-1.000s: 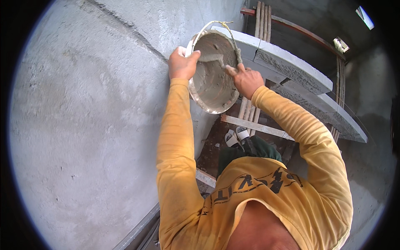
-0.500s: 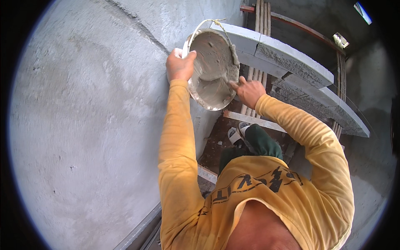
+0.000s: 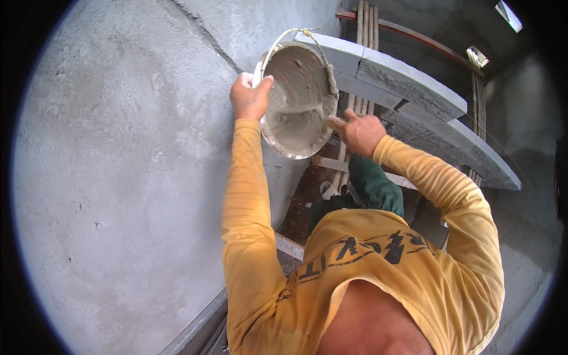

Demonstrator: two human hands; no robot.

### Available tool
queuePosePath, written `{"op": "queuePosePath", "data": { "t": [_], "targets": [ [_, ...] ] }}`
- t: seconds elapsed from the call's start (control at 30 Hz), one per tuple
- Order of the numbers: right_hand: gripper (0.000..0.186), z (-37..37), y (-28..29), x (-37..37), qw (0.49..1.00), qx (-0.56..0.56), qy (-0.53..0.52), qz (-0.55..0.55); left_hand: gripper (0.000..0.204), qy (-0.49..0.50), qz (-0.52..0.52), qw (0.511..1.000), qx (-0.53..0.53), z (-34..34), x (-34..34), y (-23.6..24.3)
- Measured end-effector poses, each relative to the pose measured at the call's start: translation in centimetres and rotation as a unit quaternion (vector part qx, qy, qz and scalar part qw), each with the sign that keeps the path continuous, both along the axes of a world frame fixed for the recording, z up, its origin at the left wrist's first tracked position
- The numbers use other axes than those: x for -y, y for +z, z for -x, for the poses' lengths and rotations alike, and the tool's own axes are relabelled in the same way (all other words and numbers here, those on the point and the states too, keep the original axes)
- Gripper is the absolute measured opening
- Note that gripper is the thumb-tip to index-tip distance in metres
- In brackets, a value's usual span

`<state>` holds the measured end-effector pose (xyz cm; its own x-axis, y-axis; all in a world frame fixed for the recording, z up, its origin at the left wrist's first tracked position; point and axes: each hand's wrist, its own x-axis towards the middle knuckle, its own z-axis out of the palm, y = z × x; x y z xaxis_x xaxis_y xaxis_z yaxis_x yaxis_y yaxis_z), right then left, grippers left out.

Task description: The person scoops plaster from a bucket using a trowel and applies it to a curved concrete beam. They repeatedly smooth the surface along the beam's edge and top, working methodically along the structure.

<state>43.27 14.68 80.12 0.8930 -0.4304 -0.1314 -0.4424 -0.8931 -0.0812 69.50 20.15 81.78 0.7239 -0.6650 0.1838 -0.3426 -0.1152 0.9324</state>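
Observation:
My left hand (image 3: 251,99) grips the left rim of a round bucket (image 3: 294,74), tilted toward me beside the rough grey wall (image 3: 118,148). Grey wet mortar coats its inside, and its pale wire handle arches over the top. My right hand (image 3: 352,130) is at the bucket's lower right edge, fingers curled on a mortar-coated tool (image 3: 310,110) reaching across the inside; the tool's exact shape is hidden by mortar.
A curved row of grey blocks (image 3: 408,77) crosses to the right, over bundled bamboo poles (image 3: 367,23). A rusty red bar (image 3: 426,41) lies beyond. My green-trousered leg (image 3: 376,183) stands below among planks (image 3: 337,163).
The bucket has shifted slightly left with my left hand. My right hand and the tool have moved lower along the bucket's inside. My right leg has come farther up into view.

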Motion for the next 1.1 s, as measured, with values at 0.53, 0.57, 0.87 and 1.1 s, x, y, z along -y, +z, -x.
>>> {"op": "queuePosePath", "data": {
  "t": [0.53, 0.57, 0.87, 1.1],
  "targets": [
    [0.051, 6.0, -1.7, 6.4, 0.994, -0.027, 0.052, 0.094, 0.02, 0.066, 0.09, 0.992, -0.054, 1.3, 1.9, -0.2],
    [0.049, 3.8, -1.9, 8.8, 0.989, -0.054, 0.087, 0.111, 0.02, 0.061, 0.085, 0.993, -0.049, 1.5, 2.5, -0.6],
    [0.047, 1.5, 2.9, 11.5, 0.985, -0.065, 0.156, -0.038, 0.023, 0.055, 0.066, 0.991, -0.098, 0.3, 6.0, -2.7],
    [0.046, -2.3, -1.1, 15.5, 0.974, 0.037, 0.026, -0.223, 0.022, 0.053, 0.09, 0.985, -0.139, 0.5, 6.1, -3.0]
  ]
}}
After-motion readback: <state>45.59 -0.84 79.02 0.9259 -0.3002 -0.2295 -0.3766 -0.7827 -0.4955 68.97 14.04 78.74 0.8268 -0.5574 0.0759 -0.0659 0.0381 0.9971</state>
